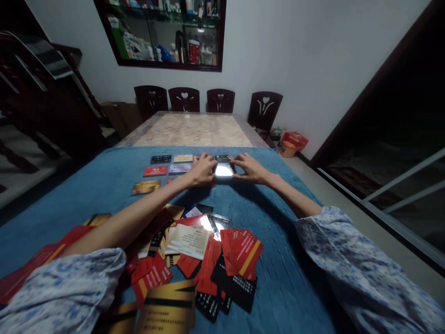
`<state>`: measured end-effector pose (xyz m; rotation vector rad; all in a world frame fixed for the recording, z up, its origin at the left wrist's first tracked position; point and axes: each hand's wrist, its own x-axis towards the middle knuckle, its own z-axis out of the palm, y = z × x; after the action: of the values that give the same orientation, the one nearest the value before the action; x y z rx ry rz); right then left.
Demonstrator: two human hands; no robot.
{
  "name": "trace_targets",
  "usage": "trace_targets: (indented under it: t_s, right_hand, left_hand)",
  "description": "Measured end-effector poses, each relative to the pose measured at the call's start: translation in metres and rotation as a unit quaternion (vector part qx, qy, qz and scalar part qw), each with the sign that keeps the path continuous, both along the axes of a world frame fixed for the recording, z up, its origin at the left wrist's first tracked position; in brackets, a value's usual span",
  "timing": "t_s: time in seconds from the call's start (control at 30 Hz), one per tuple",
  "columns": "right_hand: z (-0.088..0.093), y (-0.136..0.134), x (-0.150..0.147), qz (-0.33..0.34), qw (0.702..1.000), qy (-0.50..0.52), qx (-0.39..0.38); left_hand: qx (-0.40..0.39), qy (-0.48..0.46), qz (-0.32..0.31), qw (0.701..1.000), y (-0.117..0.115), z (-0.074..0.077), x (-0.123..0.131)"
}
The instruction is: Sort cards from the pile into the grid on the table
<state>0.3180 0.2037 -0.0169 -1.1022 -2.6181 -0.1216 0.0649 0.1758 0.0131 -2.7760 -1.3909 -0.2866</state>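
Observation:
A glossy card (pixel 224 170), white with glare, is between my two hands at the far part of the blue cloth. My left hand (pixel 202 170) has its thumb and fingers at the card's left edge, and my right hand (pixel 247 169) pinches the right edge. Just beyond lies a black card (pixel 223 158). Left of my hands, cards lie in rows: a black one (pixel 161 159), a cream one (pixel 183 158), a red one (pixel 155 171), a purple one (pixel 179 168) and a gold one (pixel 146 187). My left hand partly covers other cards.
A loose heap of red, black and gold cards (pixel 163 308) with a cream card (pixel 189 240) on top lies nearer me, under my left forearm. Blue cloth (pixel 278 241) covers the near table; bare marbled tabletop (pixel 194 130) lies beyond. Dark chairs (pixel 184 99) stand behind it.

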Motion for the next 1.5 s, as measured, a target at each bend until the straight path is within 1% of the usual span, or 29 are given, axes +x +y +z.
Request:
trace_targets:
  t_s: [0.3, 0.43, 0.73, 1.03, 1.3, 1.5]
  right_hand:
    - [-0.006, 0.019, 0.007, -0.013, 1.0, 0.0, -0.005]
    - [-0.008, 0.029, 0.01, -0.03, 1.0, -0.006, -0.008]
    - [-0.013, 0.057, 0.013, -0.05, 0.998, -0.02, -0.015]
    - [-0.017, 0.085, 0.012, -0.067, 0.997, -0.02, -0.039]
    - [-0.02, 0.101, 0.008, -0.094, 0.993, -0.025, -0.062]
    - [-0.023, 0.116, 0.007, -0.1, 0.992, -0.036, -0.075]
  left_hand:
    - [-0.001, 0.024, 0.001, 1.0, 0.022, -0.004, 0.011]
    - [0.001, 0.024, 0.006, 1.0, 0.034, -0.006, 0.015]
    - [-0.005, 0.007, 0.014, 1.0, 0.061, -0.013, 0.023]
    - [-0.011, 0.006, 0.032, 0.999, 0.085, -0.02, 0.028]
    - [-0.028, 0.011, 0.047, 0.998, 0.098, -0.025, 0.035]
    - [-0.031, 0.0, 0.056, 0.998, 0.107, -0.028, 0.037]
